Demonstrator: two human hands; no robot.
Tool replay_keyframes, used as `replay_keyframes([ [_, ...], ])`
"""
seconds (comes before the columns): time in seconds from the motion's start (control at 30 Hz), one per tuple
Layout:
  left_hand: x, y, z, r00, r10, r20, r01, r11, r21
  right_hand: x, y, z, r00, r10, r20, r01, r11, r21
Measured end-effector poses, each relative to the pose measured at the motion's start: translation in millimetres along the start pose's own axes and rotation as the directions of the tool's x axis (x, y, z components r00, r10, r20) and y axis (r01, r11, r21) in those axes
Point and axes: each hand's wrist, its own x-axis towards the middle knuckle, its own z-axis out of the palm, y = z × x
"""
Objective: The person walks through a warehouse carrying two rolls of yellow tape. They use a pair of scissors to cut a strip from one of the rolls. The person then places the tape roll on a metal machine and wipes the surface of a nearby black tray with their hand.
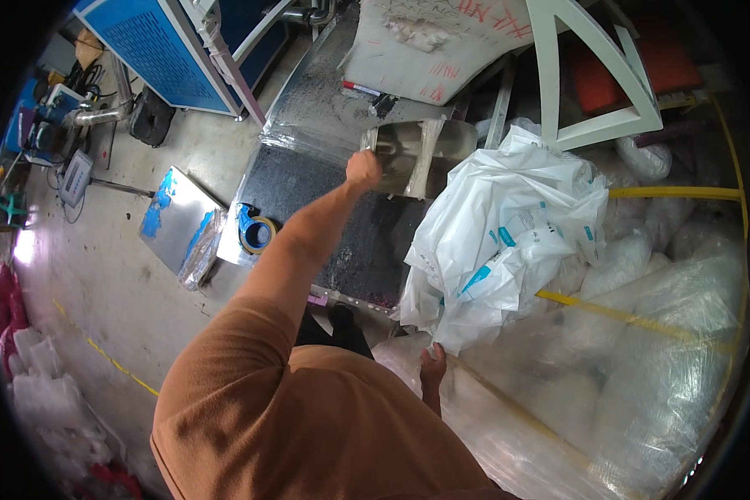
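My left hand (364, 169) is stretched forward and closed at the left end of a shallow metal tray (404, 158). Pale bundled strands (426, 158) lie across this tray, and more show right beside my fingers. What the fingers hold, if anything, is hidden. Low and nearer my body, my right hand (433, 365) pinches the bottom corner of a large white plastic bag (508, 196) with blue print. The bag lies crumpled to the right of the tray, partly over the dark worktop (350, 242).
A tape dispenser (257, 229) rests at the worktop's left edge. Behind stands a stained white panel (442, 50), with a red marker (362, 89) before it. Clear wrapped bags (642, 333) and a yellow-framed bin fill the right. A platform scale (179, 225) is left.
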Motion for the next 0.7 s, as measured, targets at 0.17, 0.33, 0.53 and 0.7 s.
replay_keyframes([
  [0.17, 55.0, 41.9, -43.0, 0.989, 0.15, 0.002, -0.15, 0.987, 0.064, 14.4, 7.0, -4.3, 0.984, 0.172, 0.051, -0.172, 0.985, -0.005],
  [0.33, 86.6, 65.1, -49.3, 0.984, 0.173, -0.051, -0.168, 0.982, 0.086, 17.2, 70.1, 0.7, 0.999, 0.028, -0.025, -0.031, 0.993, -0.111],
  [0.53, 75.1, 46.2, -44.7, 0.994, -0.05, -0.096, 0.034, 0.986, -0.161, 18.9, 76.9, 11.8, 0.924, -0.372, -0.091, 0.329, 0.893, -0.308],
  [0.7, 8.5, -28.7, -55.0, 0.962, 0.229, -0.15, -0.245, 0.964, -0.099, 26.4, 49.1, 12.3, 0.996, 0.078, 0.041, -0.076, 0.996, -0.041],
])
